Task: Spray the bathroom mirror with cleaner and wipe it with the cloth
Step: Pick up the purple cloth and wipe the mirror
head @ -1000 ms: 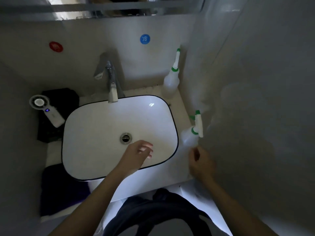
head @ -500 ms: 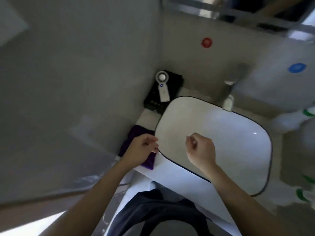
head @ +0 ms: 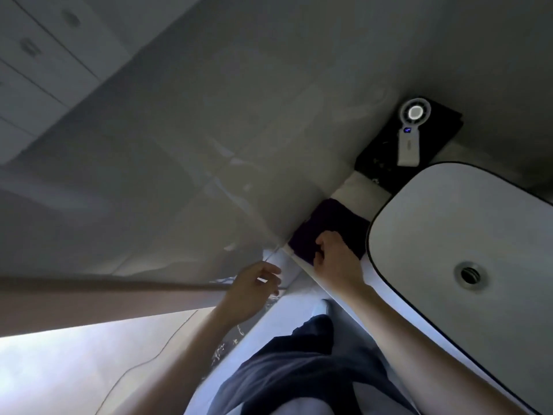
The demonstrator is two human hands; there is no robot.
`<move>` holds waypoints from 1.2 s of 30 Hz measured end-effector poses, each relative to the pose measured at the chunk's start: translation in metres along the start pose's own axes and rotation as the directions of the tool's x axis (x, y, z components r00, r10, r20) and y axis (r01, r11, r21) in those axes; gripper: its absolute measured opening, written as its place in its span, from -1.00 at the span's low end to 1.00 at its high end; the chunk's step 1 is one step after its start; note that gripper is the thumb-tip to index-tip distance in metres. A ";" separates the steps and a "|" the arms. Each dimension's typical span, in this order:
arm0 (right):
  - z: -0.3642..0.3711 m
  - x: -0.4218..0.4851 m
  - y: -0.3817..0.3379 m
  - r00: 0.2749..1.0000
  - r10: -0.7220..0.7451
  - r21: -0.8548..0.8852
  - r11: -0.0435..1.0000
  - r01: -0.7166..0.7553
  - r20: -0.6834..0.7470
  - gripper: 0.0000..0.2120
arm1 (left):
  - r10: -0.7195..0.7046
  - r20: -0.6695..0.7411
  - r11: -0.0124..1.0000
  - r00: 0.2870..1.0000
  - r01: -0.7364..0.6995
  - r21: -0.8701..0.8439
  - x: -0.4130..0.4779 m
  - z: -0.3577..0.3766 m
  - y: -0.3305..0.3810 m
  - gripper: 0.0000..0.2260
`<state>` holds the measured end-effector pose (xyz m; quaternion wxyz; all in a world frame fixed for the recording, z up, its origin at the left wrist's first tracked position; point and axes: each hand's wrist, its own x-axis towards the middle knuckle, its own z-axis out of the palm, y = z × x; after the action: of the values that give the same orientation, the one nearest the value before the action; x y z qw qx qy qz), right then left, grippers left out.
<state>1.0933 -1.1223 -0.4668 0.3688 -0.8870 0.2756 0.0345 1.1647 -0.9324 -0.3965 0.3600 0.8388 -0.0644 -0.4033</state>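
— Where is the cloth [head: 329, 217] found, and how is it hemmed in?
— It is laid on a narrow strip of the table [head: 359, 190], between the wall [head: 209, 130] on the left and the dark rim of the basin [head: 449, 220] on the right. Both sides appear to be touched by it, and its near end is set just at the table's near edge.
— How are the hands placed?
— The cloth's near part is gripped by the right hand [head: 336, 260], with the fingers curled over the top and the thumb tucked at the edge. The left hand [head: 253, 290] is held loosely spread, nothing in it, in the open space just off the table's near left corner, close to the wall.
— What is held by the containers?
— A drain [head: 468, 275] is seen in the bottom of the white basin. Farther along the strip a black box [head: 377, 157] is set against the wall, and a white handheld fan [head: 410, 139] is laid on top of it. A bare patch of table is left between box and cloth.
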 end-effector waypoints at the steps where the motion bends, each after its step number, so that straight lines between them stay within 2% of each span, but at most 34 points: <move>1: 0.008 0.002 0.004 0.998 0.019 -0.102 0.995 -0.014 0.053 -0.63 | -0.006 0.004 1.000 1.000 0.006 0.007 0.000 -0.001 0.000 -0.80; 3: 0.021 0.002 0.018 0.992 0.070 -0.321 0.947 -0.031 0.109 -0.37 | -0.007 0.010 1.000 1.000 0.007 0.002 0.001 -0.003 0.003 -0.79; 5: 0.032 0.000 0.034 0.985 0.129 -0.458 0.887 -0.061 0.119 -0.27 | 0.008 0.013 1.000 1.000 -0.008 -0.005 0.002 -0.004 0.009 -0.78; 8: 0.039 0.001 0.046 0.982 0.183 -0.484 0.864 -0.140 0.042 -0.44 | 0.022 0.029 0.999 0.999 -0.021 -0.028 0.005 -0.002 0.016 -0.79; 11: 0.031 0.015 0.043 0.965 0.254 -0.447 0.872 -0.198 0.068 -0.58 | 0.020 0.057 0.998 0.998 -0.016 -0.066 0.008 0.002 0.024 -0.78; 13: 0.021 0.024 0.039 0.958 0.267 -0.349 0.912 -0.217 0.103 -0.62 | 0.018 0.083 0.997 0.996 -0.012 -0.080 0.010 0.006 0.029 -0.77; 16: 0.002 0.025 0.027 0.966 0.225 -0.070 0.973 -0.218 0.124 -0.78 | 0.022 0.116 0.994 0.993 -0.009 -0.110 0.015 0.011 0.032 -0.76; 18: -0.015 0.021 0.015 0.979 0.181 0.129 0.973 -0.193 0.097 -0.89 | 0.045 0.125 0.996 0.991 -0.035 -0.080 0.019 0.014 0.032 -0.74; 19: -0.024 0.019 0.008 0.981 0.180 0.238 0.952 -0.194 0.078 -0.89 | 0.061 0.125 0.996 0.990 -0.052 -0.075 0.020 0.015 0.034 -0.74; 21: -0.047 0.015 -0.008 0.975 0.219 0.461 0.861 -0.215 0.044 -0.83 | 0.102 0.099 0.990 0.990 -0.092 -0.105 0.020 0.019 0.042 -0.73; 24: -0.088 0.006 -0.026 0.953 0.302 0.757 0.615 -0.221 0.033 -0.75 | 0.151 0.032 0.968 0.988 -0.141 -0.208 0.021 0.022 0.060 -0.74; 26: -0.116 0.000 -0.034 0.952 0.302 0.880 0.436 -0.191 0.057 -0.76 | 0.178 0.012 0.949 0.984 -0.168 -0.265 0.025 0.024 0.070 -0.72; 28: -0.142 -0.007 -0.039 0.957 0.281 0.940 0.303 -0.158 0.070 -0.78 | 0.200 0.009 0.941 0.980 -0.190 -0.281 0.029 0.027 0.080 -0.70; 32: -0.185 -0.027 -0.044 0.960 0.278 0.975 0.207 -0.080 0.019 -0.76 | 0.315 0.034 0.923 0.948 -0.298 -0.241 0.027 0.045 0.110 -0.65; 36: -0.222 -0.055 -0.048 0.919 0.384 0.992 0.114 0.051 -0.091 -0.80 | 0.482 0.080 0.863 0.872 -0.457 -0.216 0.011 0.067 0.147 -0.63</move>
<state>1.0398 -1.2193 -0.2609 0.8003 -0.3779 0.3860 -0.2604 1.1503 -1.0816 -0.3354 0.5208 0.7311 -0.2517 -0.3619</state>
